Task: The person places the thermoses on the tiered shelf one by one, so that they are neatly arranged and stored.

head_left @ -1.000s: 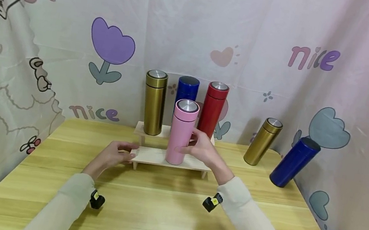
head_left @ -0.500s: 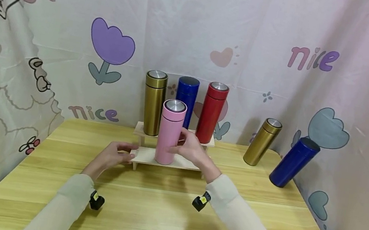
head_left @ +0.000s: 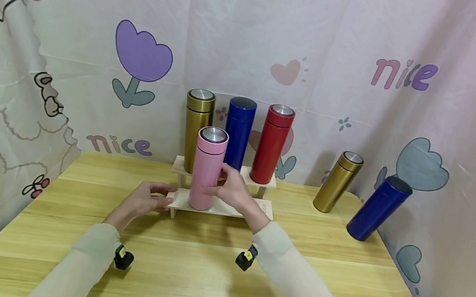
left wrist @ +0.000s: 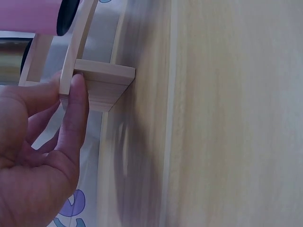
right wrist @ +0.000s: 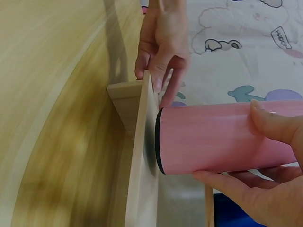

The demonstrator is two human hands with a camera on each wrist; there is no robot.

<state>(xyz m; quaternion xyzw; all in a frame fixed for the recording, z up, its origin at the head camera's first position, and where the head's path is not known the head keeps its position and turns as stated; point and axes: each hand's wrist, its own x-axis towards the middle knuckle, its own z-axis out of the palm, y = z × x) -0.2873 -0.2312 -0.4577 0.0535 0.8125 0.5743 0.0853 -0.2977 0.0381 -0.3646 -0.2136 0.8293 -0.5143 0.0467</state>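
My right hand (head_left: 236, 189) grips a pink thermos bottle (head_left: 206, 169) with a steel-topped lid, upright at the left part of the lower step of a small wooden two-tier stand (head_left: 229, 208). In the right wrist view, the black-rimmed base of the pink thermos (right wrist: 213, 137) is right at the board's surface. Thumb and fingers of my left hand (head_left: 142, 202) pinch the left end of that lower board, as the left wrist view shows. Along the upper step stand a gold thermos (head_left: 195, 112), partly hidden by the pink one, a blue thermos (head_left: 239, 128) and a red thermos (head_left: 272, 143).
Another gold thermos (head_left: 337, 185) and another blue thermos (head_left: 378, 209) stand on the wooden table (head_left: 202, 275) to the right of the stand. A patterned cloth backdrop (head_left: 335, 40) closes off the back and both sides.
My right hand has moved the pink thermos leftward along the lower step, from in front of the blue thermos to partly in front of the gold one. My left hand keeps its hold.
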